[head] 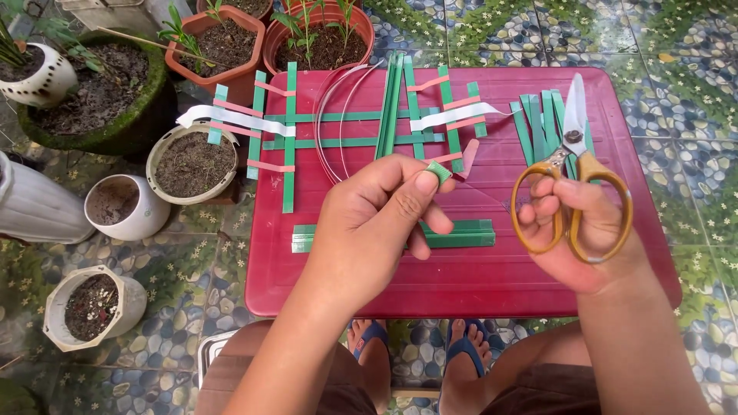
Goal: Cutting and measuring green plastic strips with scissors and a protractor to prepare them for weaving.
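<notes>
- Left hand [377,223] is up over the middle of the red bench [461,284], fingers [421,188] pinching a small green strip piece [439,171] at the fingertips – a tight, tidy pinch.
- Right hand [573,230] has the scissors [573,177], fingers threaded through the yellow loops and gripping them, blades closed and pointing to the far side, just right of the pinched piece.
- To my eye the step in hand is trimming that piece: best to keep the pinch low on it so the free end stands clear of the thumb.
- Open the blades only a little and bring them in square to the strip, so the cut runs straight.
- Far behind, two woven green lattices [346,131] with pink cross-strips lie flat; spare green strips [542,123] sit far right under the blades.
- A folded green bundle [461,233] lies near, partly behind the left hand.
- Plant pots [192,165] crowd the left edge; keep elbows in.
</notes>
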